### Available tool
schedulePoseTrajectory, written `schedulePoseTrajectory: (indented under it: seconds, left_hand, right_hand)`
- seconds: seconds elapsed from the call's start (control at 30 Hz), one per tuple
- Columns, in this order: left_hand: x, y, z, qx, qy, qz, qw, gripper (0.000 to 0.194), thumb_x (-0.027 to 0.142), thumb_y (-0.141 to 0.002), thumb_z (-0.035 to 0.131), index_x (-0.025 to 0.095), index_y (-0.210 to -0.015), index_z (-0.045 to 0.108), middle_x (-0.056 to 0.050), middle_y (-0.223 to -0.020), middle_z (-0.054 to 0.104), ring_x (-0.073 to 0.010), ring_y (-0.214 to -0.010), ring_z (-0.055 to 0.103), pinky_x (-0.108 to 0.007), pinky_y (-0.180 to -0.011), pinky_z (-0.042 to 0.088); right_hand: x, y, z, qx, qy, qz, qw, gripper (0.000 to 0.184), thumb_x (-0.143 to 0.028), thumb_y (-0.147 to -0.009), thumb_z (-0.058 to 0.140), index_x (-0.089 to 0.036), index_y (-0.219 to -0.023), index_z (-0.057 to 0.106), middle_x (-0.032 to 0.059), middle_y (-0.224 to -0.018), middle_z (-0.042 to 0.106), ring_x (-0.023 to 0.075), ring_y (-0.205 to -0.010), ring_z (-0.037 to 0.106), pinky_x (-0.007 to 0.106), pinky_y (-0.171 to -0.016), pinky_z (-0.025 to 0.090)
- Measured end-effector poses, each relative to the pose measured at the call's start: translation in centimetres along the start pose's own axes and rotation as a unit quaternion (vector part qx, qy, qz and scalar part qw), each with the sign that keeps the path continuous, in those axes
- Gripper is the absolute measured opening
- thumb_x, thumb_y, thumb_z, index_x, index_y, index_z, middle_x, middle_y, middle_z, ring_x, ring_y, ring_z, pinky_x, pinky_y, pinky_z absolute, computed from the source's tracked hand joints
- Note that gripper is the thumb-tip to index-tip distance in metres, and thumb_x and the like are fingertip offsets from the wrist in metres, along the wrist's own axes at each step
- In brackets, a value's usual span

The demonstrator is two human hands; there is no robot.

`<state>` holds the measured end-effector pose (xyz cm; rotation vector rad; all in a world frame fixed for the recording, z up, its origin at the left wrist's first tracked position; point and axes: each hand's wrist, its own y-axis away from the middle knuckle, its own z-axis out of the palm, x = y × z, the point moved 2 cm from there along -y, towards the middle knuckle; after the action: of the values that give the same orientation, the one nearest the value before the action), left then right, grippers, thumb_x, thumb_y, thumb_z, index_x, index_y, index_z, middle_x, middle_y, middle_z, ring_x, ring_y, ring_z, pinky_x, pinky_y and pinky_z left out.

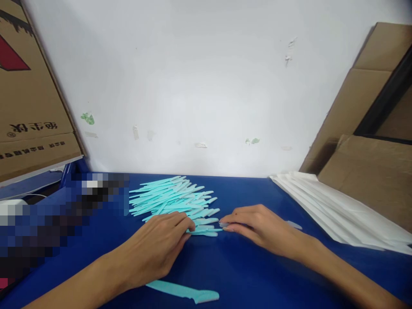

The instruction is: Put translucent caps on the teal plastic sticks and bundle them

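Note:
A pile of turquoise eyebrow razors (170, 195) lies on the blue tabletop, their blade ends mostly pointing right. At the near edge of the pile, my left hand (161, 244) is closed on one eyebrow razor (209, 230), whose end points towards my right hand (257, 225). Thumb and fingers of my right hand pinch a small translucent blade cap (222, 224), close to that razor's tip; whether they touch I cannot tell. Nearer to me, a single razor (186, 292) lies partly under my left wrist. Another clear piece (294, 224) shows behind my right wrist.
White flat bags or sheets (337, 210) are stacked at the right, beside cardboard (370, 171). A printed cardboard box (32, 98) stands at the left. Behind the blue table (244, 274) rises a white wall (206, 86). A pixelated patch hides the left side.

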<state>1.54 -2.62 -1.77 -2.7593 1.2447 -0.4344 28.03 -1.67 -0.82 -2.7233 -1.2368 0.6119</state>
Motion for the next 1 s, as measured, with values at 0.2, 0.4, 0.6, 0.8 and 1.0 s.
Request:
schedulePoseTrajectory:
  seconds: [0.2, 0.4, 0.6, 0.8, 1.0]
  left_hand:
    - [0.0, 0.2, 0.4, 0.008, -0.004, 0.011, 1.0, 0.019, 0.018, -0.104, 0.038, 0.025, -0.114, 0.053, -0.002, -0.105, 0.064, -0.0188, -0.089, 0.063, -0.032, -0.077, 0.046]
    - [0.5, 0.1, 0.9, 0.089, -0.007, 0.076, 0.993, 0.018, 0.016, -0.104, 0.039, 0.023, -0.112, 0.054, -0.002, -0.096, 0.063, -0.0182, -0.083, 0.06, -0.03, -0.075, 0.047]
    - [0.8, 0.2, 1.1, 0.129, 0.018, 0.11, 0.985, 0.02, 0.011, -0.104, 0.038, 0.02, -0.114, 0.052, -0.003, -0.094, 0.058, -0.0153, -0.075, 0.054, -0.025, -0.065, 0.044]
    - [0.6, 0.2, 1.3, 0.13, 0.014, 0.118, 0.984, 0.021, 0.011, -0.105, 0.037, 0.02, -0.113, 0.053, -0.003, -0.089, 0.056, -0.0149, -0.072, 0.052, -0.025, -0.063, 0.041]
    - [-0.7, -0.6, 0.5, 0.148, -0.068, 0.077, 0.984, 0.015, 0.017, -0.104, 0.043, 0.02, -0.105, 0.057, -0.003, -0.092, 0.063, -0.02, -0.083, 0.056, -0.036, -0.079, 0.042]
  right_hand:
    - [-0.3, 0.2, 0.3, -0.018, 0.014, -0.006, 1.0, 0.033, -0.039, -0.106, 0.046, -0.026, -0.122, 0.071, 0.0032, -0.109, 0.076, 0.0182, -0.094, 0.071, 0.026, -0.083, 0.051]
    - [-1.5, 0.0, 1.2, 0.039, 0.025, -0.06, 0.997, 0.031, -0.032, -0.106, 0.047, -0.022, -0.12, 0.072, 0.0048, -0.098, 0.076, 0.017, -0.084, 0.07, 0.025, -0.073, 0.05]
    - [-2.2, -0.1, 1.9, 0.131, 0.005, -0.115, 0.985, 0.023, -0.023, -0.103, 0.054, -0.018, -0.115, 0.072, 0.0042, -0.091, 0.076, 0.0154, -0.077, 0.067, 0.025, -0.068, 0.049]
    - [-2.2, 0.0, 2.5, 0.13, 0.014, -0.116, 0.985, 0.023, -0.024, -0.103, 0.053, -0.018, -0.117, 0.071, 0.0046, -0.087, 0.075, 0.0154, -0.074, 0.067, 0.025, -0.066, 0.049]
    - [-1.4, -0.2, 1.1, 0.122, 0.095, -0.061, 0.986, 0.03, -0.036, -0.104, 0.051, -0.023, -0.126, 0.066, 0.0045, -0.102, 0.077, 0.0186, -0.088, 0.072, 0.027, -0.074, 0.052]
